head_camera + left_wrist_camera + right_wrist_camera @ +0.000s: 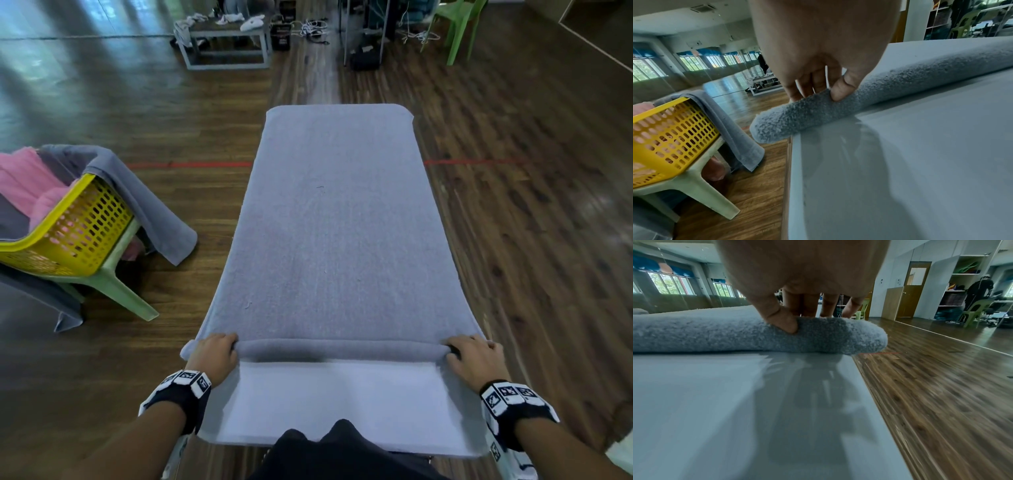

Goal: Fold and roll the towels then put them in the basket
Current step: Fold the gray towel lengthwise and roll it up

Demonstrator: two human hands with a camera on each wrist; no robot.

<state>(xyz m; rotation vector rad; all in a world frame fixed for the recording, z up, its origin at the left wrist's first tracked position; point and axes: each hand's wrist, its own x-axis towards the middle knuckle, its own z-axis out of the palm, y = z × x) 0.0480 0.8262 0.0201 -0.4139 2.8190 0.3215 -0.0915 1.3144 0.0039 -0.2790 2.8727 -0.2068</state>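
A grey towel (329,219) lies folded lengthwise along the white table (335,404), its near end turned into a thin roll (342,349). My left hand (214,353) grips the roll's left end (797,116), thumb in front and fingers (807,84) behind. My right hand (469,356) grips the right end (838,337) the same way, thumb (783,321) pressed into the pile. A yellow basket (68,236) stands at the left on a pale green chair, holding pink and grey towels.
A grey towel (147,205) drapes over the basket's rim down toward the wooden floor (513,240). A low grey table (226,41) with cloths, cables and a green chair (459,27) stand far back. The near strip of the white table is bare.
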